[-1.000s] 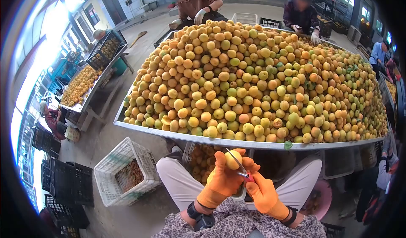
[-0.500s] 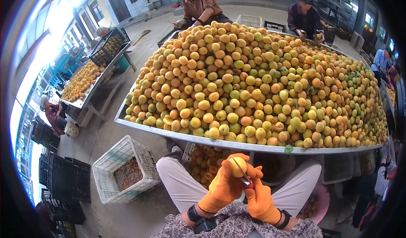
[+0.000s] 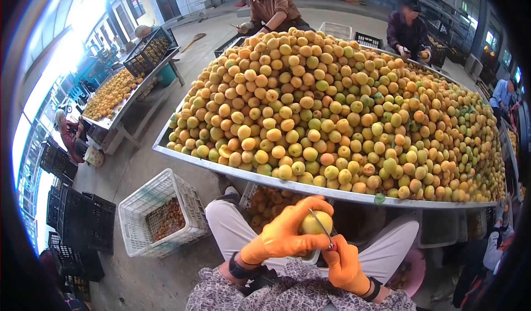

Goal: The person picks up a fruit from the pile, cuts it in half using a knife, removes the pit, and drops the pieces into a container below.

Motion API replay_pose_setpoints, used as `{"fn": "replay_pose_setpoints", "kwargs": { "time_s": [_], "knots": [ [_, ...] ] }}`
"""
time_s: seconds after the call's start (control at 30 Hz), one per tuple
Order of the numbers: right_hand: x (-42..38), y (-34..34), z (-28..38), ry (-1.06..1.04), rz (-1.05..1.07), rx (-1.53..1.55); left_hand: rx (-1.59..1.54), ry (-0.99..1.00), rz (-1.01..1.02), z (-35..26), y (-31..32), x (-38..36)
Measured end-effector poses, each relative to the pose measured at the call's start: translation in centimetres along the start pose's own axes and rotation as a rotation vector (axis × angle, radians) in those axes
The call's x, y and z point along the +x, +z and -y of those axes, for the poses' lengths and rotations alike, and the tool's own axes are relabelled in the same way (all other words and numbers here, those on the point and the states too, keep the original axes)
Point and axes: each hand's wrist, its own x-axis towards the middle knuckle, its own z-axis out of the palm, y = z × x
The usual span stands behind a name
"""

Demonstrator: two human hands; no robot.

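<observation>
In an orange glove, my left hand (image 3: pixel 287 232) curls around a yellow apricot (image 3: pixel 314 226), fingers over its top and thumb below. My right hand (image 3: pixel 347 265), gloved the same, grips a small knife by its red handle (image 3: pixel 332 247). The knife's thin blade (image 3: pixel 322 223) points up and lies across the apricot's near side. Both hands are close together above my lap. Just beyond them, a metal-edged table (image 3: pixel 276 179) carries a large heap of apricots (image 3: pixel 310 112). Under its edge, a crate of apricot pieces (image 3: pixel 265 205) is partly hidden by my left hand.
A white plastic crate (image 3: pixel 185 231) with stones or scraps stands on the floor at left, near stacked black crates (image 3: pixel 83 222). A pink basin (image 3: pixel 412 272) sits right of my leg. Two people (image 3: pixel 274 4) work across the table. Another apricot table (image 3: pixel 119 112) stands farther left.
My left hand has turned, its fingers now reaching over the apricot's top. My right hand with the knife has shifted slightly right and down. The view has tilted a little.
</observation>
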Motion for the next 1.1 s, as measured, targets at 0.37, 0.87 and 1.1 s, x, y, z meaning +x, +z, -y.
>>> {"fn": "replay_pose_setpoints", "kwargs": {
  "time_s": [0.37,0.87,1.1],
  "knots": [
    [0.2,-0.9,-1.0,-0.136,0.049,-0.057,0.038,-0.009,0.032,-2.0,0.4,-0.9],
    [0.5,-2.8,-1.4,-0.055,0.194,-0.054,0.319,0.053,0.05,-2.4,0.0,-0.3],
    [-0.5,-0.3,-4.1,-0.172,-0.007,0.099,-0.481,-0.111,0.017,-1.7,3.3,-1.0]
  ]
}}
